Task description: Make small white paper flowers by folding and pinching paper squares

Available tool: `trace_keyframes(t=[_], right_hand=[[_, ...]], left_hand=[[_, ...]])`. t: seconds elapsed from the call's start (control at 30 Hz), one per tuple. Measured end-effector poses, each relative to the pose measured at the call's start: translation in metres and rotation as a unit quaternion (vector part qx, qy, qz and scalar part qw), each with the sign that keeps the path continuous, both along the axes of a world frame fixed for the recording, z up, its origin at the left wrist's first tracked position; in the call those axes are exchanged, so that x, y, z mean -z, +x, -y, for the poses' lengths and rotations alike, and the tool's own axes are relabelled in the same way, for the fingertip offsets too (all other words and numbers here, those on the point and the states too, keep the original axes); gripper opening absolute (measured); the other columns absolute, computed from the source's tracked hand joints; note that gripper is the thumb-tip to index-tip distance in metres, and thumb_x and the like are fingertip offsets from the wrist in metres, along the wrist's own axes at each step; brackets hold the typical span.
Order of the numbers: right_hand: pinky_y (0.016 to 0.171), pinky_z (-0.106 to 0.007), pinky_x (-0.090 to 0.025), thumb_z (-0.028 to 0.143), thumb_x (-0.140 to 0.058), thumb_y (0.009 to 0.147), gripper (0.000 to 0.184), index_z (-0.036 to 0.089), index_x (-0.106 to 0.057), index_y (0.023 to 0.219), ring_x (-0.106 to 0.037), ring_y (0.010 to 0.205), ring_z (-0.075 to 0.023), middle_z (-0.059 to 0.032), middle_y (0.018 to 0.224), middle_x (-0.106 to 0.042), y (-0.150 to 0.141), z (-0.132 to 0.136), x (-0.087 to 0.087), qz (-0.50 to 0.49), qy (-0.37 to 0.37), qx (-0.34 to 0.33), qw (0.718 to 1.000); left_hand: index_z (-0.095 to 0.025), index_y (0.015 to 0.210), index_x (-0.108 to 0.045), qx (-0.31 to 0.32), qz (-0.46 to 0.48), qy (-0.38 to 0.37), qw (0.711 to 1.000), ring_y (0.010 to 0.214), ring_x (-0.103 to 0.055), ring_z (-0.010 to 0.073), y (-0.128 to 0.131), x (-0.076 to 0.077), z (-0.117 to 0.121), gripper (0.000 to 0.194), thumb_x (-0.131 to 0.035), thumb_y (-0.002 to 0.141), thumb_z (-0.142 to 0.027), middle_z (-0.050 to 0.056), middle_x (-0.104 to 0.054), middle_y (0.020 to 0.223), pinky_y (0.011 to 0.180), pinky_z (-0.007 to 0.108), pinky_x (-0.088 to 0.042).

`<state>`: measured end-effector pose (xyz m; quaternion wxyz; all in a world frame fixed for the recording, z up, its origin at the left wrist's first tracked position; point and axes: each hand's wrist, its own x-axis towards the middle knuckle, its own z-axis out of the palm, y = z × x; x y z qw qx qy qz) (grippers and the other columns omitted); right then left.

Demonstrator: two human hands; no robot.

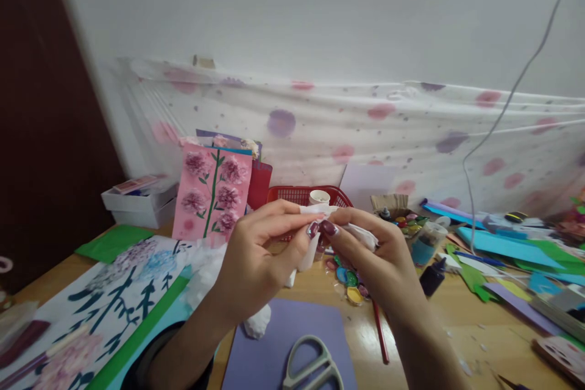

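Note:
My left hand (269, 250) and my right hand (372, 244) meet in front of me above the table. Between their thumbs and fingertips they pinch a thin, soft piece of white tissue paper (363, 234), part of which bunches under the right fingers. Below them lies a purple sheet of paper (278, 350). On it rest scissors (313, 365) with pale grey handles and a crumpled white paper ball (258, 322). A white bottle (309, 253) stands behind the hands and is partly hidden by them.
A pink flower picture (212, 195) leans at the back left, beside a white box (139, 201). A red basket (278, 194) stands behind. Paint pots (351, 280), a red pencil (380, 332), a dark bottle (432, 277) and coloured papers (512, 247) lie rightward. Painted flower sheets (114, 292) cover the left.

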<state>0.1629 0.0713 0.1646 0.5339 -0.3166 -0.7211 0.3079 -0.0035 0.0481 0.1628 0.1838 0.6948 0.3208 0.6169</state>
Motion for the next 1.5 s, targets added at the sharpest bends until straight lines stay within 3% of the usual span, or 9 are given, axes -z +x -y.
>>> trace_keyframes(t=[0.17, 0.53, 0.8, 1.0, 1.3, 1.5], right_hand=[[0.049, -0.021, -0.038, 0.034, -0.064, 0.087, 0.019, 0.018, -0.07, 0.079, -0.046, 0.055, -0.0104, 0.0009, 0.065, -0.057, 0.0014, 0.0001, 0.002, 0.018, 0.01, -0.001, 1.0], [0.053, -0.021, -0.039, 0.029, -0.061, 0.089, 0.016, 0.019, -0.068, 0.079, -0.045, 0.057, -0.0094, 0.0018, 0.067, -0.057, 0.0029, 0.001, 0.0005, 0.022, 0.019, -0.018, 0.999], [0.056, -0.021, -0.041, 0.024, -0.062, 0.088, 0.01, 0.021, -0.069, 0.081, -0.048, 0.059, -0.0091, 0.0033, 0.067, -0.06, 0.0028, -0.0021, 0.003, 0.018, 0.039, -0.026, 0.999], [0.062, -0.021, -0.044, 0.016, -0.059, 0.088, 0.015, 0.023, -0.07, 0.083, -0.052, 0.06, -0.0085, 0.0043, 0.071, -0.065, 0.0025, -0.0031, 0.0017, 0.02, 0.018, -0.042, 0.999], [0.054, -0.02, -0.039, 0.028, -0.064, 0.088, 0.014, 0.02, -0.067, 0.077, -0.045, 0.055, -0.0079, 0.0041, 0.063, -0.057, -0.0006, -0.0018, 0.0017, 0.006, 0.015, -0.016, 1.0], [0.055, -0.021, -0.039, 0.031, -0.064, 0.089, 0.012, 0.021, -0.069, 0.082, -0.045, 0.057, -0.0083, 0.0038, 0.066, -0.056, 0.0011, -0.005, 0.0037, 0.003, 0.009, -0.028, 1.0]], left_hand=[[-0.019, 0.086, -0.078, -0.023, 0.008, -0.006, 1.0, 0.082, -0.072, 0.0133, -0.0006, -0.0001, -0.0021, 0.018, -0.063, 0.081, -0.01, 0.003, -0.077, 0.089, 0.07, 0.018, -0.059], [-0.018, 0.086, -0.078, 0.006, 0.018, -0.029, 0.999, 0.081, -0.073, 0.0137, -0.0053, -0.0042, -0.0032, 0.018, -0.064, 0.078, -0.009, 0.002, -0.079, 0.087, 0.069, 0.017, -0.06], [-0.018, 0.081, -0.078, -0.015, 0.007, -0.024, 1.0, 0.073, -0.072, 0.0115, -0.0051, -0.003, -0.0038, 0.015, -0.065, 0.079, -0.01, 0.0, -0.078, 0.081, 0.062, 0.014, -0.057], [-0.019, 0.085, -0.077, 0.022, 0.031, -0.071, 0.997, 0.069, -0.072, 0.0106, -0.0049, -0.0039, -0.0071, 0.017, -0.062, 0.081, -0.012, -0.002, -0.078, 0.077, 0.06, 0.014, -0.057], [-0.017, 0.083, -0.078, -0.026, 0.013, -0.032, 0.999, 0.081, -0.073, 0.0147, -0.0037, -0.0025, -0.0036, 0.013, -0.067, 0.077, -0.013, 0.003, -0.078, 0.084, 0.068, 0.017, -0.058], [-0.017, 0.08, -0.076, -0.003, 0.057, -0.085, 0.995, 0.071, -0.073, 0.0132, -0.0016, -0.0021, -0.0053, 0.012, -0.066, 0.075, -0.012, 0.001, -0.078, 0.08, 0.063, 0.017, -0.059]])
